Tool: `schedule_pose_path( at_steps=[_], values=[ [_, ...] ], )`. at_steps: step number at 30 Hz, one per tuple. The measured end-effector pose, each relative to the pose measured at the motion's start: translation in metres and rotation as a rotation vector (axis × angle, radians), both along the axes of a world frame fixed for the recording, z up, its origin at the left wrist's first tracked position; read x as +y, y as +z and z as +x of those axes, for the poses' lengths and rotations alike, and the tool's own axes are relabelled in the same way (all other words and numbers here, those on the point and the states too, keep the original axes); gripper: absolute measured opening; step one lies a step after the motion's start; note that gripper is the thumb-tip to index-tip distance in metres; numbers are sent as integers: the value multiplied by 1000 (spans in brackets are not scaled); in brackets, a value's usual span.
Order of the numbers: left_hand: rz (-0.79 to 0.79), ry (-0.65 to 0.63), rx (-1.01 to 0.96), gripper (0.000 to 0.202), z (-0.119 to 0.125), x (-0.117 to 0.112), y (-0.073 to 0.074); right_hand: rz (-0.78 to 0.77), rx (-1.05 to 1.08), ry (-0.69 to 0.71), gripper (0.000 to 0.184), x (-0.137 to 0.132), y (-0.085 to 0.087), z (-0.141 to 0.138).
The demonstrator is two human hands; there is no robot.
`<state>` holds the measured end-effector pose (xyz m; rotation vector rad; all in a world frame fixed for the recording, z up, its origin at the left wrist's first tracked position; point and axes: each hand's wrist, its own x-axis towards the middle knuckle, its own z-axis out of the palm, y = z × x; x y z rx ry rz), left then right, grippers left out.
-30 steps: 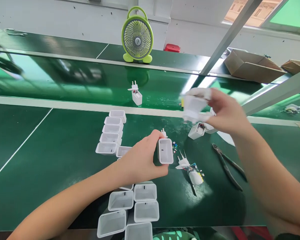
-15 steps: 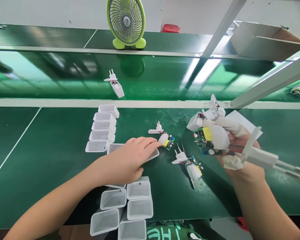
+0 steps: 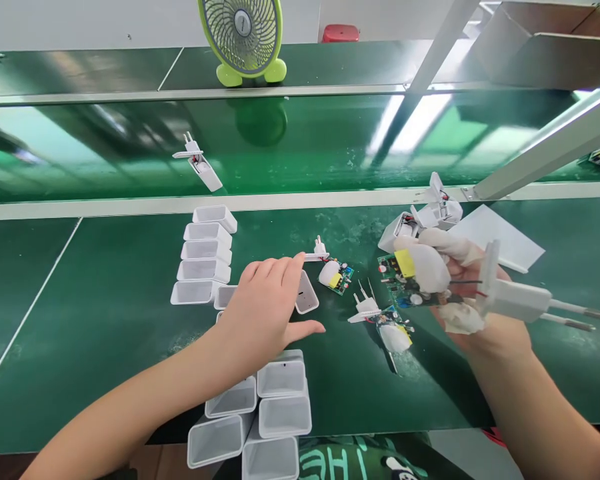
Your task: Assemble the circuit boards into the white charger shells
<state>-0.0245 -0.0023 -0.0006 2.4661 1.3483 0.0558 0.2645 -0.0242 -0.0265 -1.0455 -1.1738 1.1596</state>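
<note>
My left hand (image 3: 265, 303) is above the middle of the bench, fingers stretched forward and thumb spread apart. A white plastic case (image 3: 307, 293) shows past its fingers; the hand hides part of the cases below, and contact is unclear. My right hand (image 3: 497, 340), with white finger cots, is raised on the right. It grips a circuit board (image 3: 405, 277) wired to a white two-pin plug (image 3: 523, 299). Between my hands lie two more boards with plugs, one circuit board (image 3: 336, 276) farther back and another circuit board (image 3: 393, 330) nearer me.
White open cases (image 3: 206, 251) form a row on the left. More cases (image 3: 285, 417) stand at the front edge. Assembled plug units (image 3: 437, 210) and a white sheet (image 3: 510, 237) lie back right. A green fan (image 3: 243, 40) and a cardboard box (image 3: 555, 57) occupy the shelf.
My left hand has shifted slightly left and its thumb has spread away from the fingers. The case beneath it now sits at a different angle. My right hand still holds the board. The view has shifted slightly.
</note>
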Motion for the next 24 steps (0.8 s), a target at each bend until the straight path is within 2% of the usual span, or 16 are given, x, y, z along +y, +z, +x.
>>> schedule_pose_path(
  at_steps=[2, 4, 5, 9, 13, 20, 24],
  values=[
    [-6, -5, 21, 62, 2, 1, -3, -7, 15, 26, 75, -2, 1, -2],
    [-32, -45, -64, 41, 2, 0, -2, -27, 25, 50, 77, -4, 0, -3],
    [-41, -63, -133, 37, 2, -2, 0, -32, 28, 47, 78, -5, 0, -3],
    [-49, -79, -327, 43, 1, -9, 12, 0, 63, 3, 82, -8, -6, -2],
    [-80, -96, -430, 45, 3, -14, 21, 26, 79, 28, 76, -11, -5, -5],
    [-111, -101, -433, 50, 2, -14, 24, -71, 176, 176, 66, -12, 10, -18],
    [-72, -119, -418, 56, 3, -15, 23, -69, 199, 153, 67, -22, 13, -29]
  ],
)
